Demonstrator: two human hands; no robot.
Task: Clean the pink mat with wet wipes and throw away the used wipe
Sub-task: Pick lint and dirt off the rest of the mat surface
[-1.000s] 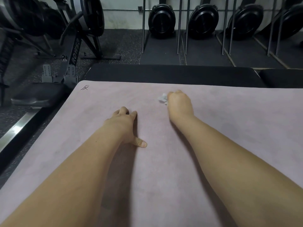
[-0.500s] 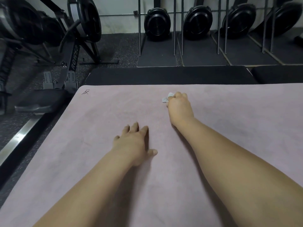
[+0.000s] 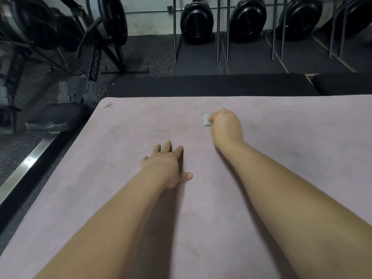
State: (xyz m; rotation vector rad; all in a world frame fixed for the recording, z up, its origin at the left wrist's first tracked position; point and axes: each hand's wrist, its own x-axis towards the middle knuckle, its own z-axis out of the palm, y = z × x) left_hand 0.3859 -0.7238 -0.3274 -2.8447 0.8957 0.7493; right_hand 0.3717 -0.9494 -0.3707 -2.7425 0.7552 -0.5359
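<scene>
The pink mat (image 3: 281, 137) fills most of the head view, with a small dark logo near its far left corner. My right hand (image 3: 227, 125) grips a crumpled white wet wipe (image 3: 206, 119) and holds it down on the mat near the far middle; only a small bit of the wipe sticks out to the left of the fist. My left hand (image 3: 165, 164) rests flat on the mat nearer to me, fingers straight and thumb spread to the right. Both forearms reach out over the mat.
A black mat (image 3: 211, 84) lies just beyond the pink one. A rowing machine (image 3: 94, 63) with its seat and rail stands on the dark speckled floor to the left. Several more upright rowers (image 3: 196, 23) line the back wall.
My left hand slid back toward me on the mat and opened flat. My right hand with the wipe stayed near the far middle, shifting slightly.
</scene>
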